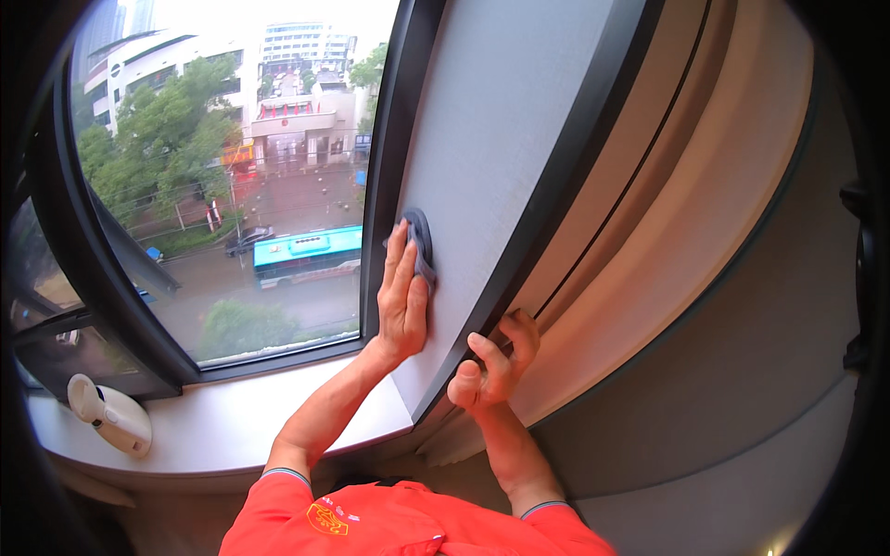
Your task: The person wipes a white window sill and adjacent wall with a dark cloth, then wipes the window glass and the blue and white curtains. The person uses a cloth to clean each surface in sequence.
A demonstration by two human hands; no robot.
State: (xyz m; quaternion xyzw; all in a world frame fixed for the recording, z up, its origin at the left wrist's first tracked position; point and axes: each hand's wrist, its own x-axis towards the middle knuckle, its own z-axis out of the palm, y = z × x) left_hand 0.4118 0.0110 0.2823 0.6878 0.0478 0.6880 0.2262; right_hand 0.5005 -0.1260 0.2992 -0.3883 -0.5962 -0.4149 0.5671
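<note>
My left hand [405, 299] presses a grey cloth [420, 240] flat against the pale grey side panel [487, 139] of the window recess. Its fingers point up and lie close together, near the black window frame [394, 139]. To the right, my right hand [497, 361] is at the dark trim [556, 201] along the panel's outer edge. The fingers of that hand are apart and bent, with nothing seen in them. Whether its fingertips bear on the trim or only hover beside it is hard to tell.
A white windowsill [278, 410] runs below the glass. On its left end stands a white plastic device [115, 417] with a round flared end. Beige curtain fabric [667, 257] hangs right of the trim. Outside the window are a street, trees and a bus [309, 250].
</note>
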